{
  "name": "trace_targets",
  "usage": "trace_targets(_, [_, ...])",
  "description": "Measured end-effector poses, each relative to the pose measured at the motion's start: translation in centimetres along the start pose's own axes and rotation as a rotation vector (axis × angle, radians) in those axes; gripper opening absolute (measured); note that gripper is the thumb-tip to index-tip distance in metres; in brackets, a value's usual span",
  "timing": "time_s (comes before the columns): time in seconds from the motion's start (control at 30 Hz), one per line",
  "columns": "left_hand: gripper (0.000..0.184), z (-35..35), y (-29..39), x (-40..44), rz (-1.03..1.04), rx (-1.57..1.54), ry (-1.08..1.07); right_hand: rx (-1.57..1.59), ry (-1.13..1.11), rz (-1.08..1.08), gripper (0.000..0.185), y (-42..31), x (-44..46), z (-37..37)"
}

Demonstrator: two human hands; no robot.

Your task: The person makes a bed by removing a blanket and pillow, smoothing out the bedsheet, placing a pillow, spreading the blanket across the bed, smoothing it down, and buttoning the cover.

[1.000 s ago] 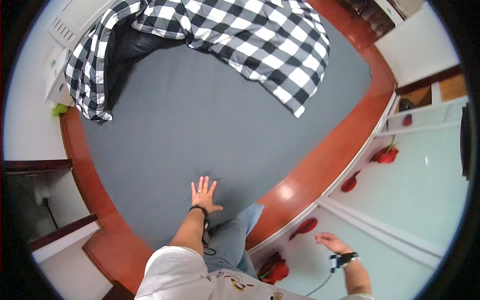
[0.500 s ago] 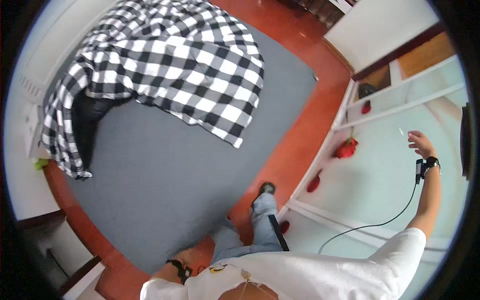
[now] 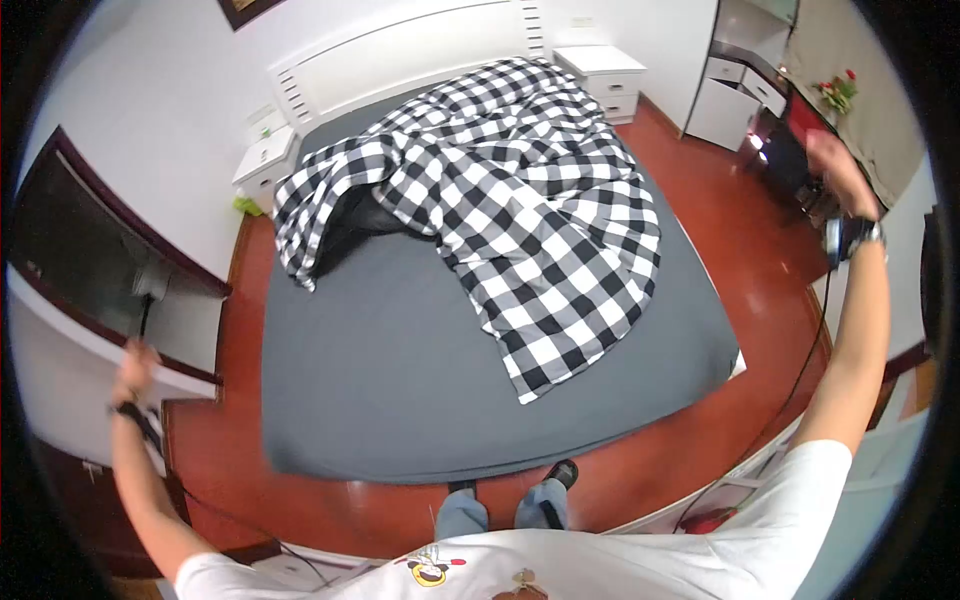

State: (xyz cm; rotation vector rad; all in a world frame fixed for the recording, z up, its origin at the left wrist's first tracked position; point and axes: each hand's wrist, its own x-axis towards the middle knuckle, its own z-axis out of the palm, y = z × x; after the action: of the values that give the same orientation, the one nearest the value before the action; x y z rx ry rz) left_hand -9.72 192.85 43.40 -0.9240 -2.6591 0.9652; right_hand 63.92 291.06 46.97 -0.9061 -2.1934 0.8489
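Note:
My left hand [image 3: 137,370] is raised out at the left, blurred, with its fingers loosely extended and nothing held. On the other side my right hand [image 3: 842,172] is lifted high, fingers stretched out and likewise holding nothing. Both wrists wear dark bands with cables. Between my arms lies a bed with a grey fitted sheet [image 3: 370,370]. A black-and-white checked quilt [image 3: 545,245] is bunched across its upper and right part, one corner reaching down toward the foot. At its left end the quilt is folded up, showing a dark opening. Neither hand touches the bedding.
A white headboard [image 3: 410,55] stands against the wall, flanked by a left nightstand [image 3: 262,165] and a right nightstand [image 3: 603,72]. Red floor [image 3: 710,240] surrounds the bed. A doorway [image 3: 100,240] is at left; a desk [image 3: 745,58] and flowers [image 3: 838,92] are at far right.
My view has swung from the bed's side and the cabinet panels to face the bed from its foot. My left hand has come up from beside my body; my right stays raised.

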Motion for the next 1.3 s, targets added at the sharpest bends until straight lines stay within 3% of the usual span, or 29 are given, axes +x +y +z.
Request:
trace_targets(0.03, [0.035,1.9,-9.5,3.6,0.309,0.377,0.393,0.026,-0.025,0.113,0.048,-2.7,3.3,-1.0])
trace_targets(0.07, [0.040,-6.1,-10.7,4.6,0.058,0.091,0.382,0.218,0.032,-0.160,0.046,-4.7,5.6,0.6])
trace_targets(0.1, [0.045,-15.5,-11.0,5.4,-0.186,-0.202,0.433,0.166,0.151,-0.066,0.050,-9.2,5.4,2.0])
trace_targets(0.13, [0.051,-20.4,-12.3,6.8,-0.262,-0.432,0.683,0.254,0.220,-0.171,0.053,-10.8,6.1,4.1])
trace_targets(0.2, [0.053,-26.6,-11.4,10.1,-0.275,-0.713,0.898,0.635,0.014,-0.177,0.043,-12.1,3.3,9.8])
trace_targets(0.23, [0.053,-28.4,-8.1,10.8,-0.202,-0.849,0.887,0.414,0.004,0.078,0.055,-11.7,1.5,13.4])
trace_targets(0.27, [0.053,-29.4,-4.0,11.6,-0.124,-0.995,0.839,0.203,-0.019,0.128,0.039,-4.0,5.5,15.4])
trace_targets(0.33, [0.053,-28.3,3.7,14.5,-0.038,-1.268,0.648,0.273,-0.059,0.104,0.032,0.0,-1.4,24.8])
trace_targets(0.4, [0.052,-23.2,11.7,19.7,-0.099,-1.422,0.389,0.501,-0.002,0.429,0.013,4.5,-7.6,35.2])
trace_targets(0.43, [0.051,-20.2,15.8,22.3,-0.153,-1.459,0.260,0.463,0.000,0.474,0.018,7.7,-11.6,40.2])
trace_targets(0.47, [0.037,-16.0,20.4,23.5,-0.063,-1.459,0.122,0.146,-0.191,0.550,0.022,12.7,-14.6,44.3])
trace_targets(0.53, [0.030,-10.8,31.4,21.1,0.297,-0.964,0.069,0.414,-0.006,0.726,0.032,20.8,-22.0,55.1])
trace_targets(0.57, [0.028,-8.3,37.0,19.8,0.470,-0.749,0.100,0.386,-0.080,0.848,0.047,17.0,-25.0,55.6])
trace_targets(0.6, [0.029,-3.6,41.6,17.5,0.244,-1.273,-0.040,0.343,-0.211,1.115,0.073,18.1,-26.8,57.3])
trace_targets(0.63, [0.034,-1.4,45.6,14.3,0.207,-1.476,-0.218,0.448,-0.050,1.212,0.082,15.9,-28.2,59.3])
trace_targets(0.67, [0.032,2.8,49.4,11.6,0.188,-1.578,-0.309,0.471,-0.013,1.373,0.088,17.4,-29.1,61.6])
trace_targets(0.73, [0.028,5.0,54.2,4.5,-0.006,-1.696,-0.620,0.588,0.007,1.448,0.100,14.7,-29.1,63.2])
trace_targets(0.77, [0.027,8.7,56.6,1.1,-0.054,-1.744,-0.670,0.614,-0.017,1.496,0.104,14.3,-28.4,64.4])
trace_targets(0.83, [0.025,11.3,59.0,-5.7,-0.092,-1.703,-0.899,0.611,-0.088,1.367,0.098,12.7,-27.0,63.9])
trace_targets(0.9, [0.028,15.1,60.0,-12.7,-0.161,-1.619,-1.051,0.422,-0.351,1.329,0.074,7.0,-24.6,59.2])
trace_targets(0.93, [0.033,17.2,60.1,-16.1,-0.203,-1.517,-1.011,0.839,-0.313,1.212,0.049,9.2,-27.0,58.0])
trace_targets(0.97, [0.039,17.9,60.2,-18.2,-0.249,-1.422,-0.972,0.984,-0.346,1.217,0.044,4.8,-26.3,53.4])
trace_targets(1.03, [0.050,16.0,59.5,-19.8,-0.383,-1.361,-1.082,0.838,-0.502,1.076,0.043,6.3,-29.5,46.9])
trace_targets(1.1, [0.051,10.6,58.8,-18.3,-0.425,-1.305,-1.125,0.693,-0.724,1.184,0.042,6.2,-29.6,40.3])
trace_targets(1.17, [0.050,5.5,58.1,-14.5,-0.299,-0.962,-1.249,0.000,-1.120,0.902,0.035,0.5,-19.5,35.5])
trace_targets(1.2, [0.048,4.1,58.0,-13.0,-0.245,-1.010,-1.204,-0.214,-1.255,0.465,0.032,-0.6,-12.1,35.3])
trace_targets(1.23, [0.046,3.2,57.8,-11.6,-0.193,-1.052,-1.160,-0.635,-1.256,-0.129,0.029,-1.7,-4.7,35.1])
trace_targets(1.27, [0.046,4.4,58.4,-10.5,-0.142,-1.026,-1.034,-0.927,-1.072,-0.560,0.028,-2.8,2.7,34.9])
trace_targets(1.3, [0.047,5.8,59.4,-9.4,-0.101,-0.995,-0.909,-0.874,-0.810,-0.531,0.029,-2.8,8.3,33.9])
